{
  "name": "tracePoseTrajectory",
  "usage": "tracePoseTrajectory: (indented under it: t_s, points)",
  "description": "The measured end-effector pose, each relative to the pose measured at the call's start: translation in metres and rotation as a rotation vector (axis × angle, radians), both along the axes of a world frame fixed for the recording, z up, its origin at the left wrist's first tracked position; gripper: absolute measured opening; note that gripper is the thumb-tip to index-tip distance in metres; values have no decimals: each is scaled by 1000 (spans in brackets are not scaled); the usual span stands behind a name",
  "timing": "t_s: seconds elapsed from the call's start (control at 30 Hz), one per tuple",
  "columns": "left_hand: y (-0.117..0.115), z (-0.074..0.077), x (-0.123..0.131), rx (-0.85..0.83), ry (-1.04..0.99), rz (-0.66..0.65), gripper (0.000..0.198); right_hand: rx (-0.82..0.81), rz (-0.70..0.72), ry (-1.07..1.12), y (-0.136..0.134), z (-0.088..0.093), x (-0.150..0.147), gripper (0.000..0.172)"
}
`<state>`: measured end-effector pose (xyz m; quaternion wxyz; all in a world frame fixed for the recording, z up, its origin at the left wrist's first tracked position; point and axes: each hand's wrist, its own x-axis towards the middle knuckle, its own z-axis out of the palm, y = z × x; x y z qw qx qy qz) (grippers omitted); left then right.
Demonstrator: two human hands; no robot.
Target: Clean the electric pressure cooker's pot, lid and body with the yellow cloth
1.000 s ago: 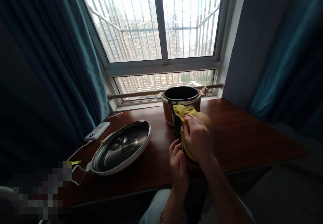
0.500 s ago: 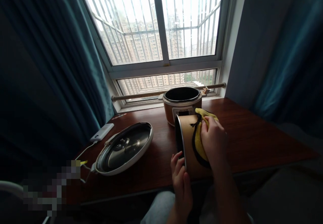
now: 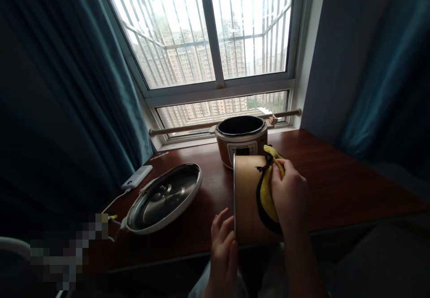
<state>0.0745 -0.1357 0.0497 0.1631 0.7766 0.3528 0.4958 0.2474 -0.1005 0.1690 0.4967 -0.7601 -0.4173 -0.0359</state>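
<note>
A gold-coloured inner pot [image 3: 250,197] is tipped on its side over the table's front edge, its rim facing left. My right hand [image 3: 290,190] is closed on a yellow cloth [image 3: 268,195] with black edging, which lies against the pot's outer surface near its base. Beside the rim is my left hand [image 3: 221,244], its fingers stretched out and apart; whether a fingertip touches the rim I cannot tell. Just behind the pot stands an electric cooker [image 3: 223,147], its lid off and its dark inside showing.
To the left on the wooden table [image 3: 332,177] lies the cooker's lid [image 3: 171,190], its metal inner side up. A white power bank [image 3: 137,177] with a cable is beyond it. A rail [image 3: 184,128] crosses the window behind, with blue curtains [image 3: 110,87] at the sides.
My left hand has come off the inside of the rim and moved left and down. The pot has turned so its opening no longer shows. My right hand and the cloth shifted slightly right and down.
</note>
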Motion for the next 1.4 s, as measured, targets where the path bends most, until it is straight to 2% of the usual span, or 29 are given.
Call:
tracePoseTrajectory:
  t_s: [0.13, 0.27, 0.4, 0.6, 0.67, 0.73, 0.87, 0.93, 1.0, 1.1, 1.17, 1.23, 1.33, 1.4]
  points:
    - [3, 21, -8, -63, -47, -59, 31, -7, 17, -15, -1, 0, 1, 18]
    - [13, 43, -4, -111, -90, -52, 28, 16, 26, -35, -1, -3, 1, 19]
    - [15, 48, 4, -103, -101, -21, 26, 77, 114, -127, 0, -5, -1, 22]
    - [2, 42, 9, -51, -126, -55, 28, 149, 487, -310, -2, 0, -21, 25]
    - [0, 38, 10, -34, -125, -55, 25, 165, 523, -292, 0, 0, -23, 24]
    - [0, 31, 13, -22, -127, -51, 21, 163, 430, -238, 3, -3, -18, 23]
    - [-2, 11, 19, 35, -198, -19, 14, 141, 111, -109, 7, -11, -2, 23]
    - [-2, 2, 19, 64, -191, -11, 13, 146, 88, -96, 6, -12, 1, 24]
    - [-2, -2, 15, 84, -109, -24, 15, 167, 201, -136, 4, -10, -3, 24]
    - [0, -1, 5, 114, 30, -34, 21, 192, 457, -215, 1, -4, -14, 25]
    - [2, 0, 1, 126, 71, -16, 20, 195, 533, -235, 2, -2, -18, 25]
    - [2, 0, -2, 145, 88, 2, 19, 193, 439, -207, 3, -4, -15, 26]
    - [1, -4, -1, 177, 94, 21, 19, 175, 164, -122, 6, -10, -4, 27]
    - [0, -9, 1, 182, 81, 39, 18, 169, 127, -108, 6, -12, 1, 27]
